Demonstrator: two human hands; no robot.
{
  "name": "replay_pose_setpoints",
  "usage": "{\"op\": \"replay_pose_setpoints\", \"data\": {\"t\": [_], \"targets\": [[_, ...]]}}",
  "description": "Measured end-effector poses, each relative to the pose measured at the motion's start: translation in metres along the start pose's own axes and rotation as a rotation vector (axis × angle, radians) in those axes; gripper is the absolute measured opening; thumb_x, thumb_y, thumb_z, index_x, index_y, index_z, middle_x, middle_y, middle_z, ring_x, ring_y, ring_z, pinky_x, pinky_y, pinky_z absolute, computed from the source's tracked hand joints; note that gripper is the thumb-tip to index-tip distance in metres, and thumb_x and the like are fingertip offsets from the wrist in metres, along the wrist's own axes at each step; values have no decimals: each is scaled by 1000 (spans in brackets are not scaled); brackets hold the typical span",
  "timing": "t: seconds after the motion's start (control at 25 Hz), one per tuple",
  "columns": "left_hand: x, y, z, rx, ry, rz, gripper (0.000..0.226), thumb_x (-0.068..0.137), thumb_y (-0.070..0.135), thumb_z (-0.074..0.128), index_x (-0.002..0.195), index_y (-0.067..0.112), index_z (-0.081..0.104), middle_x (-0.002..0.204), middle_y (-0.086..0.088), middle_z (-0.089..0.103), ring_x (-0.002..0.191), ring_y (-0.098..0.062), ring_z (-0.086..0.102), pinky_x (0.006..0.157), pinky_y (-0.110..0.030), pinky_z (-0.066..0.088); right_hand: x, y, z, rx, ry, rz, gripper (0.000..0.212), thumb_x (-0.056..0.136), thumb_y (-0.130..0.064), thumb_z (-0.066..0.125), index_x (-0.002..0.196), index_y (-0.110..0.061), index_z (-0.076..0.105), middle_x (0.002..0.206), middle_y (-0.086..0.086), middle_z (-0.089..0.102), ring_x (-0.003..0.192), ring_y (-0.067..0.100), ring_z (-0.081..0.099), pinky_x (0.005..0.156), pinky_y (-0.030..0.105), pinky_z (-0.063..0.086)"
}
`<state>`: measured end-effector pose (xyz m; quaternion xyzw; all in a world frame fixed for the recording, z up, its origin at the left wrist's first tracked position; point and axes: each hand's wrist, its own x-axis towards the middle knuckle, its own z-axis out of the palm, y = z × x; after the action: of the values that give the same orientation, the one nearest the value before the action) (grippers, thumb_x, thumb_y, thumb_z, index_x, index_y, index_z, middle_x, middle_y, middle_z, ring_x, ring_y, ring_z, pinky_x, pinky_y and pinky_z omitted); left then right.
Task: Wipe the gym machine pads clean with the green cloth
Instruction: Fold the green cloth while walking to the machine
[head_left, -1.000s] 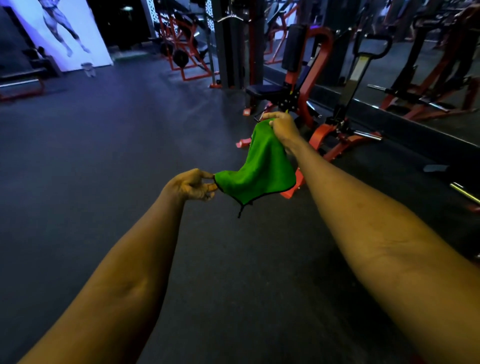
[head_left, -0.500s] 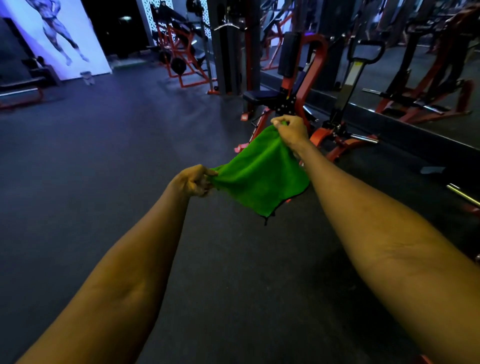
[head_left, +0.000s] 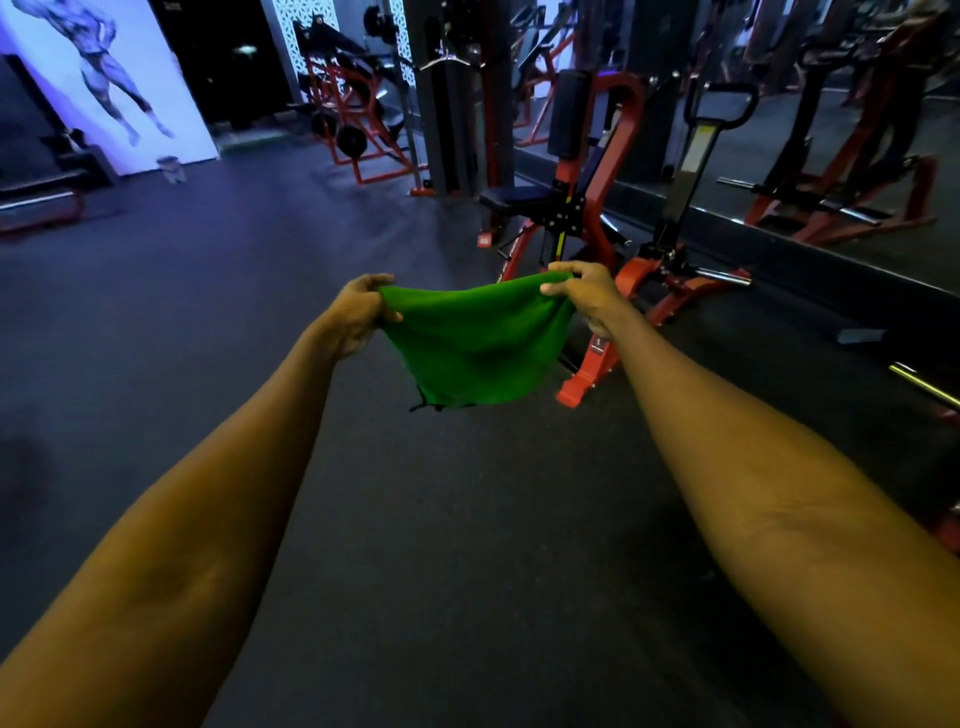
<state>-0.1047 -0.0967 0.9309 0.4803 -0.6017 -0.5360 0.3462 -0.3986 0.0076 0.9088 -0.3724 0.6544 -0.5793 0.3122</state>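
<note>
I hold the green cloth (head_left: 475, 345) stretched out in front of me above the dark floor. My left hand (head_left: 358, 312) grips its left top corner and my right hand (head_left: 587, 296) grips its right top corner. The cloth sags in the middle and hangs down between both hands. Just beyond the cloth stands a red-framed gym machine (head_left: 597, 228) with a black seat pad (head_left: 514, 197) and a tall black back pad (head_left: 569, 114). Neither hand touches the machine.
Dark rubber floor (head_left: 260, 270) spreads to the left and below. A cable tower (head_left: 452, 98) and a red rack with plates (head_left: 358, 130) stand behind. A mirror wall (head_left: 831, 156) runs along the right. A low bench (head_left: 36, 208) sits far left below a wall poster (head_left: 104, 78).
My left hand has risen level with the right one and both have pulled apart, spreading the cloth wide. The view has come closer to the red machine.
</note>
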Motion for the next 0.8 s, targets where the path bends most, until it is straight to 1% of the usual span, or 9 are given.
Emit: {"op": "replay_pose_setpoints", "data": {"t": [0.08, 0.16, 0.32, 0.4, 0.48, 0.56, 0.64, 0.72, 0.8], "targets": [[0, 0, -3, 305, 57, 61, 47, 85, -8, 66, 127, 3, 48, 101, -13, 55, 83, -21, 57, 69, -36, 52, -3, 2, 0, 1, -52, 29, 53, 79, 15, 71, 129, 4, 60, 104, 14, 63, 81, 18, 62, 64, 15, 54], [-4, -1, 0, 469, 194, 127, 33, 88, 16, 73, 111, 11, 49, 102, -8, 55, 90, -22, 55, 78, -37, 48, -2, 6, 0, -117, -49, -20, 48, 80, 12, 74, 126, 4, 62, 104, 12, 63, 89, 19, 61, 62, 12, 52], [8, -9, 5, 249, 352, 49, 31, 88, 41, 67, 79, 15, 52, 75, -3, 51, 82, -27, 63, 75, -43, 55, -4, 0, -5, -294, 58, -154, 30, 87, -9, 77, 115, 1, 70, 104, 9, 66, 93, 15, 57, 73, 19, 46], [3, -1, 10, -92, 205, -55, 29, 93, 34, 67, 76, 13, 56, 73, -8, 58, 73, -26, 65, 65, -37, 56, -3, -4, -8, -323, 120, -179, 24, 90, -14, 74, 109, 1, 73, 104, 12, 70, 91, 14, 57, 76, 23, 45], [-14, 11, 16, -244, -94, -91, 13, 93, 18, 67, 88, 7, 62, 82, -9, 66, 76, -19, 66, 64, -31, 60, -1, -4, -12, -270, 163, -136, 23, 92, -13, 71, 108, 4, 73, 101, 14, 72, 88, 15, 58, 77, 26, 46], [-13, 17, 12, -8, -208, -51, 19, 86, -2, 69, 104, -1, 62, 93, -13, 65, 87, -23, 64, 72, -27, 60, 0, -3, -16, -89, 110, -29, 31, 87, -4, 74, 113, 11, 67, 92, 12, 68, 85, 18, 60, 80, 31, 50], [-8, 17, 5, 430, -72, 46, 29, 80, -2, 77, 106, -10, 66, 92, -15, 61, 88, -25, 59, 75, -34, 53, -1, -4, -20, -59, 28, 18, 40, 80, 4, 78, 117, 12, 64, 87, 8, 64, 84, 21, 62, 82, 35, 54], [-2, 13, 2, 662, 94, 124, 26, 83, 15, 79, 93, -7, 70, 86, -12, 58, 82, -23, 55, 73, -37, 47, -1, -5, -23, -339, 27, -43, 34, 83, -7, 80, 113, 3, 68, 94, 10, 66, 89, 22, 62, 82, 35, 52], [-5, 15, 4, 660, 123, 111, 27, 86, 27, 76, 83, 2, 66, 82, -10, 54, 76, -22, 51, 68, -38, 43, -2, -5, -25, -615, 78, -135, 27, 88, -23, 77, 105, -4, 72, 107, 15, 66, 97, 24, 61, 79, 28, 45]]}}
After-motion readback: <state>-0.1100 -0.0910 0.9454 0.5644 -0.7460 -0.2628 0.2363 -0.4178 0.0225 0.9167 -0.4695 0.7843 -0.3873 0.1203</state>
